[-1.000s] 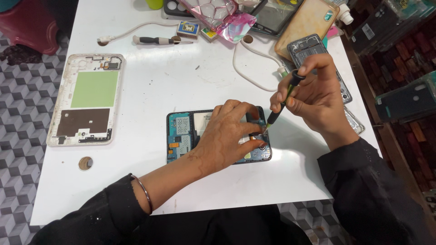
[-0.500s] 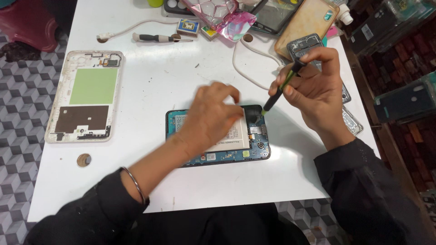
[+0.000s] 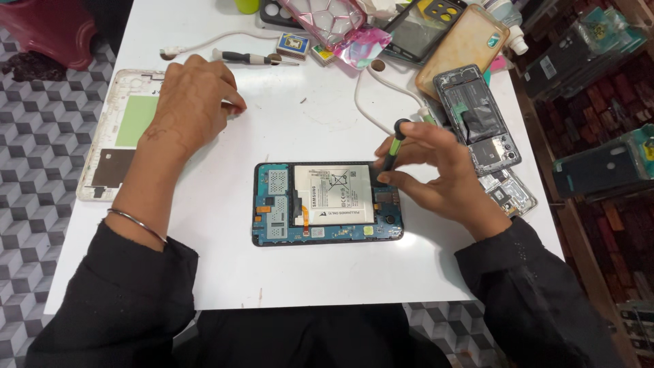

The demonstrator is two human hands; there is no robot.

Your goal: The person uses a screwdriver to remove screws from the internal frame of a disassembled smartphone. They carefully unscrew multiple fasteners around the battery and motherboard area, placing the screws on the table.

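Your right hand (image 3: 436,170) hides the screwdriver (image 3: 393,146) tip; your left hand (image 3: 191,102) covers part of the white back cover (image 3: 112,146), whatever lies beneath.

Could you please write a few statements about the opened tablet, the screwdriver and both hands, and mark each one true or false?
1. The right hand holds a green-and-black screwdriver at the opened tablet. True.
2. The left hand presses on the tablet's battery. False: it is over the white back cover, away from the tablet.
3. The tablet lies on a white table. True.
4. A second screwdriver lies inside the tablet. False: it lies at the table's far side.
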